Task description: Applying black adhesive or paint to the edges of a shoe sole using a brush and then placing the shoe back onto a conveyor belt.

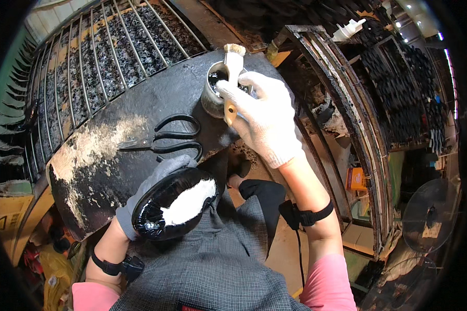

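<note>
My right hand (267, 114), in a white knit glove, grips a flat paintbrush (234, 62) by its wooden handle. The brush lies over a round pot (210, 101) holding something dark and glossy, with its pale bristles pointing away from me. Low on the left, my left hand (153, 181), in a grey glove, is closed round a shiny black shoe-shaped piece (148, 215) with a white patch on its upturned face. Part of that grip is hidden under the piece. Black-handled scissors (177, 136) rest on the worktop between my hands.
The dark worktop (155, 98) has a worn, pale, flaking area on its left. Beyond it stands a metal-barred rack (96, 57) over dark scraps. Tall rack frames (342, 93) rise on the right, near an orange container (356, 179) and a round fan (430, 215).
</note>
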Available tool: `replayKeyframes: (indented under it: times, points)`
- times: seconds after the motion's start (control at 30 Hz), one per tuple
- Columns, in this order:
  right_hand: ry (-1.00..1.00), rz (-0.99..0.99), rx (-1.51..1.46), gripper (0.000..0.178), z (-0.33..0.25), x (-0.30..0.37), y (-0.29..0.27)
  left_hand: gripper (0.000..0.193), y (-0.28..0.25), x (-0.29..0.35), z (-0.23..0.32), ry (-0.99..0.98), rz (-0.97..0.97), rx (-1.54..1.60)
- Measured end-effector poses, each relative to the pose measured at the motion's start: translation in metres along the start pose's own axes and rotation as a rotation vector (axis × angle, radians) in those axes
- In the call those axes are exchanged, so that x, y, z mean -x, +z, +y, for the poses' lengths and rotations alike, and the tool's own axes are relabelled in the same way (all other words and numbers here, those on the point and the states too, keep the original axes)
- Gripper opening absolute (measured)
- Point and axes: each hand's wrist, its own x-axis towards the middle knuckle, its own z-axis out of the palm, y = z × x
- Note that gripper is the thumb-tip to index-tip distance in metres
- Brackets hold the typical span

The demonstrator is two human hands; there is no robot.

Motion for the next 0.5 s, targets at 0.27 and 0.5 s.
replayKeyframes:
  times: [0.27,0.5]
  points:
    - [0.397,0.250,-0.306,0.016,0.044,-0.003,-0.020,0.066,-0.011,-0.003,-0.010,0.062,-0.125,-0.427]
    - [0.844,-0.117,-0.134,0.024,0.078,0.032,-0.013,0.064,-0.006,0.000,-0.015,-0.018,-0.039,-0.154]
